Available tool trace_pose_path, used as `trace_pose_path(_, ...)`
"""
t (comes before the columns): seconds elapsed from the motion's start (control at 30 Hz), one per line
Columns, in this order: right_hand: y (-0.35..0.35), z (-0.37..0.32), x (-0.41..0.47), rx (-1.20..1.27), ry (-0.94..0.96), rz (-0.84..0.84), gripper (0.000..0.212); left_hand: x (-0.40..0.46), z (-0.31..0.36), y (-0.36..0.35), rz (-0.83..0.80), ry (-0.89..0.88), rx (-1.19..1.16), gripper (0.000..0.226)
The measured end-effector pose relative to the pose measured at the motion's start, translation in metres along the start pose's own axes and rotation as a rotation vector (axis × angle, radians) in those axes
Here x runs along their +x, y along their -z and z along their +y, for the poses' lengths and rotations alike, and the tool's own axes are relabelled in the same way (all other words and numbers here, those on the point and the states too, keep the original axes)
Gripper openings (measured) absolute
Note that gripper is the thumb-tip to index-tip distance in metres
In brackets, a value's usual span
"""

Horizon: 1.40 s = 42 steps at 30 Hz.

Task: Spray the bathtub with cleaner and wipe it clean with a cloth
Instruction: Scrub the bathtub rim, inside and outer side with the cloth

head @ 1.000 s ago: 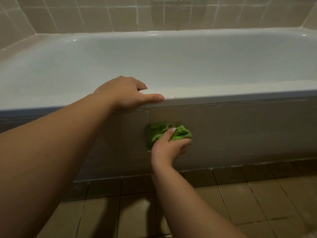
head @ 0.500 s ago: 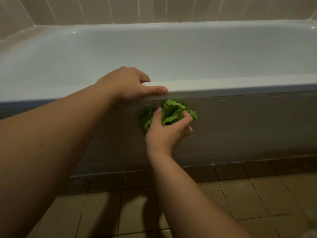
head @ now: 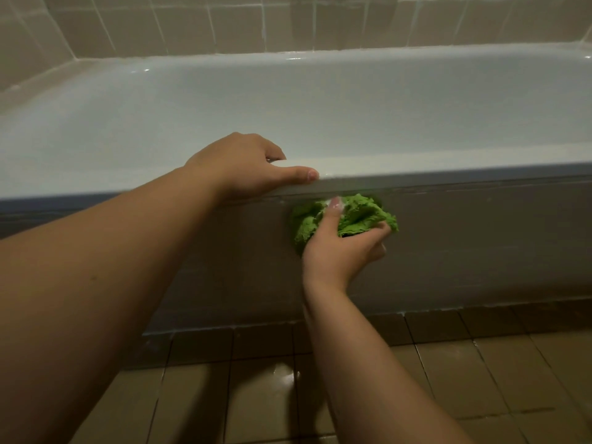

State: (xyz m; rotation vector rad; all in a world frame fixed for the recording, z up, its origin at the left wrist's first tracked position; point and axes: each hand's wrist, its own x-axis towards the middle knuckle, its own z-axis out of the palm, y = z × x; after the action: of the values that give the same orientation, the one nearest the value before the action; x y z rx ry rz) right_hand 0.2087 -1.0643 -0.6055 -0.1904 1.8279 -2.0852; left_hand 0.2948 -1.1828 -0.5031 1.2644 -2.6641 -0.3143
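A white bathtub (head: 448,169) spans the view, with a grey tiled front panel (head: 480,245) below its rim. My left hand (head: 243,168) grips the near rim, thumb lying along the edge and fingers curled inside the tub. My right hand (head: 339,248) holds a bunched green cloth (head: 358,216) and presses it flat against the front panel just under the rim, right of my left thumb. No spray bottle is in view.
Beige wall tiles (head: 224,24) run behind the tub. Brown floor tiles (head: 480,379) lie below the panel, with a wet shine (head: 285,376) near my right forearm.
My right hand moved the cloth up the front panel from its middle to just under the rim, then slightly to the right. My left hand stayed on the rim.
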Motion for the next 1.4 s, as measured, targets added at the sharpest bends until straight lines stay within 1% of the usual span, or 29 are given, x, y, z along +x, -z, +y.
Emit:
trace_pose_path(0.13, -0.006, 0.013, -0.024, -0.046, 0.031, -0.176, 0.055, -0.001, 0.000, -0.001, 0.004, 0.005, -0.007, 0.095)
trace_pose_path(0.2, -0.001, 0.009, -0.014, -0.012, 0.003, -0.123, 0.056, -0.002, 0.000, -0.001, 0.013, 0.007, -0.011, 0.095)
trace_pose_path(0.27, 0.005, 0.005, 0.001, 0.034, -0.034, -0.032, 0.065, -0.002, 0.000, -0.001, 0.015, 0.009, -0.008, 0.092)
trace_pose_path(0.3, 0.006, 0.004, 0.003, 0.038, -0.036, -0.020, 0.066, -0.002, 0.000, -0.001, 0.014, 0.004, -0.004, 0.092)
trace_pose_path(0.33, 0.005, 0.005, -0.001, 0.031, -0.018, -0.038, 0.064, -0.001, 0.001, -0.001, 0.014, 0.002, 0.000, 0.092)
trace_pose_path(0.4, 0.000, 0.011, -0.015, -0.026, 0.030, -0.129, 0.057, -0.001, 0.001, -0.001, 0.015, 0.006, 0.001, 0.096)
trace_pose_path(0.47, -0.001, 0.014, -0.021, -0.022, 0.028, -0.175, 0.053, -0.002, 0.001, -0.001, 0.018, 0.009, -0.003, 0.096)
trace_pose_path(0.53, 0.003, 0.009, -0.010, 0.031, -0.012, -0.100, 0.052, -0.002, 0.001, -0.001, 0.025, 0.011, -0.008, 0.096)
trace_pose_path(0.6, 0.007, 0.005, 0.001, 0.050, -0.011, -0.019, 0.055, -0.001, 0.001, -0.002, 0.027, 0.007, -0.011, 0.097)
trace_pose_path(0.63, 0.006, 0.005, 0.001, 0.049, 0.007, -0.023, 0.057, 0.000, 0.001, -0.002, 0.027, 0.006, -0.009, 0.097)
trace_pose_path(0.77, 0.001, 0.008, -0.016, 0.017, 0.036, -0.135, 0.057, -0.001, 0.002, -0.001, 0.035, 0.002, -0.009, 0.094)
trace_pose_path(0.9, 0.004, 0.002, -0.003, 0.093, 0.024, -0.042, 0.052, 0.000, 0.000, -0.002, 0.047, 0.006, -0.025, 0.090)
trace_pose_path(0.93, 0.004, 0.003, -0.004, 0.088, 0.038, -0.048, 0.052, 0.000, 0.000, -0.002, 0.047, 0.008, -0.027, 0.090)
trace_pose_path(1.0, 0.003, 0.008, -0.011, 0.045, 0.078, -0.116, 0.053, 0.000, 0.000, -0.002, 0.049, 0.008, -0.023, 0.092)
trace_pose_path(1.07, 0.005, 0.011, -0.014, 0.030, 0.079, -0.154, 0.053, 0.000, 0.000, -0.003, 0.056, 0.015, -0.023, 0.097)
trace_pose_path(1.13, 0.005, 0.010, -0.007, 0.062, 0.025, -0.106, 0.052, 0.001, -0.002, -0.003, 0.061, 0.023, -0.024, 0.100)
trace_pose_path(1.2, 0.005, 0.008, -0.004, 0.069, 0.000, -0.066, 0.056, 0.001, -0.002, -0.003, 0.063, 0.026, -0.029, 0.101)
trace_pose_path(1.33, 0.007, 0.013, -0.010, -0.020, 0.087, -0.174, 0.056, -0.001, 0.000, -0.002, 0.065, 0.028, -0.035, 0.103)
trace_pose_path(1.4, 0.013, 0.011, 0.000, -0.013, 0.080, -0.123, 0.052, -0.002, 0.000, -0.001, 0.062, 0.033, -0.035, 0.101)
